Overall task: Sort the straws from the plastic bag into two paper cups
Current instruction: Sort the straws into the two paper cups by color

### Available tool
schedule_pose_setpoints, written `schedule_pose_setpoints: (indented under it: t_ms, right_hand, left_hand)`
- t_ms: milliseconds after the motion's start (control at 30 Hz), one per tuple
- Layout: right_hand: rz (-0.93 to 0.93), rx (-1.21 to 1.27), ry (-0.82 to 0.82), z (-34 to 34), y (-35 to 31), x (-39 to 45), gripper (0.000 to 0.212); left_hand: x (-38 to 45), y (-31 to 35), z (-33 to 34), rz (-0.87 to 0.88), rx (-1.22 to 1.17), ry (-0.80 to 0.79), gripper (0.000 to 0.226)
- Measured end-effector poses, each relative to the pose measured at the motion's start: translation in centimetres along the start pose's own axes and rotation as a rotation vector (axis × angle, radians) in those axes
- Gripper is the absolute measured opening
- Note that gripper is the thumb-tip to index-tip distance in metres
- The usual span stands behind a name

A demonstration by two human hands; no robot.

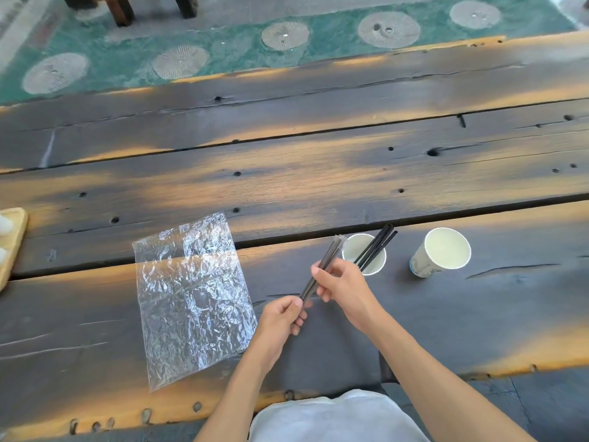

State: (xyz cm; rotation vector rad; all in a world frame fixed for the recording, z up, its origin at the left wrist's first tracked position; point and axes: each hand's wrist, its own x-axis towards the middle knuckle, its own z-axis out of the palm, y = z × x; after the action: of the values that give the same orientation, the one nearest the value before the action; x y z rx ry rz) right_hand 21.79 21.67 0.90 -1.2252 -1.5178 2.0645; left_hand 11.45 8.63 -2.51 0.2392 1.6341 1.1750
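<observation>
A crumpled clear plastic bag (191,295) lies flat on the dark wooden table (287,173). My left hand (283,314) grips the near end of a bundle of black straws (325,263) in clear wrapping, and my right hand (338,285) pinches the same bundle midway along. The bundle points away toward the left paper cup (358,247), which holds a few black straws (377,245) leaning right. The right paper cup (441,250) stands beside it, tilted in view, with nothing inside.
A light wooden tray (11,240) with white items sits at the table's left edge. Beyond the table is a green floor with round stone discs (285,35). My white-clothed lap (334,416) shows below the table's near edge.
</observation>
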Motion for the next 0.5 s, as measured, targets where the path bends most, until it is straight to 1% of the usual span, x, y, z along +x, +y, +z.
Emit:
schedule_pose_setpoints:
  t_ms: [133, 233, 300, 367, 400, 433, 467, 500]
  right_hand:
    - [-0.034, 0.035, 0.056, -2.4, -0.8, -1.6, 0.016]
    - [-0.045, 0.037, 0.151, -4.7, -1.0, -3.0, 0.017]
    - [-0.061, 0.092, 0.237, -6.5, -1.4, -4.1, 0.017]
    - [-0.074, 0.207, 0.320, -8.6, -1.9, -5.3, 0.014]
    - [-0.084, 0.270, 0.362, -9.7, -2.4, -5.9, 0.011]
    - [-0.099, 0.333, 0.410, -10.9, -2.8, -6.4, 0.008]
    - [-0.125, 0.397, 0.471, -12.1, -3.2, -6.9, 0.006]
    - [-0.160, 0.458, 0.532, -13.3, -3.7, -7.3, 0.005]
  left_hand:
    - [0.1, 1.0, 1.1, 0.015, 0.087, -0.105, 0.026]
    - [0.3, 1.7, 2.5, 0.004, 0.146, -0.174, 0.026]
    - [0.6, 1.9, 3.2, 0.004, 0.200, -0.144, 0.025]
    - [1.2, 1.7, 3.8, 0.014, 0.232, -0.101, 0.022]
    - [1.6, 1.4, 3.9, 0.033, 0.272, -0.081, 0.020]
    - [2.1, 1.0, 3.8, 0.068, 0.360, -0.047, 0.019]
    - [2.8, 0.4, 3.7, 0.117, 0.496, -0.006, 0.029]
    - [3.6, -0.2, 3.4, 0.163, 0.653, 0.023, 0.045]
